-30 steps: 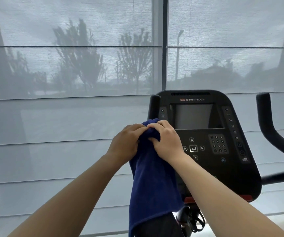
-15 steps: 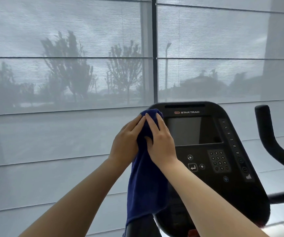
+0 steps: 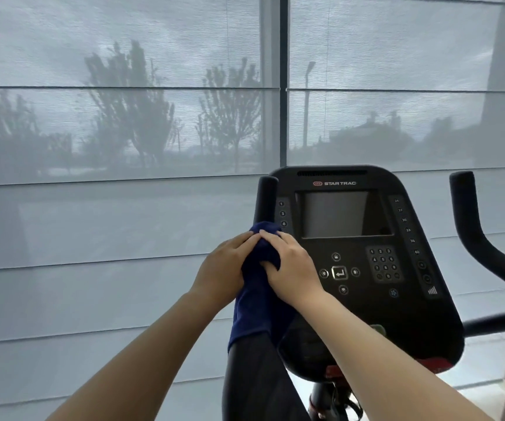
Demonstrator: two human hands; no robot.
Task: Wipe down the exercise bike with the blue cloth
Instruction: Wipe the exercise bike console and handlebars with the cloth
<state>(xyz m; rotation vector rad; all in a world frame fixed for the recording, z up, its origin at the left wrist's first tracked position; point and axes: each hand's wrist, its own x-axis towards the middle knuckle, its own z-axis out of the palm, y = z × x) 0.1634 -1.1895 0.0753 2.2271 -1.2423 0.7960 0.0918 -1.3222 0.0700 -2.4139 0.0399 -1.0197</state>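
Lower now: blue cloth [image 3: 260,287] on handlebar [image 3: 266,196]; sheer blinds [image 3: 123,117] behind console [image 3: 366,268].

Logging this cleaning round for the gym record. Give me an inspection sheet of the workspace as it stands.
Surface: black console, screen dark, keypad uncovered.
Job's things: blue cloth wrapped round the left handlebar below its tip, its tail hanging down; right handlebar bare.
Clutter: nothing seen.
Hands: left hand and right hand both grip the blue cloth around the bar.
Cables: dark loops, probably cables, under the console.
Surroundings: translucent window blinds; trees show through.
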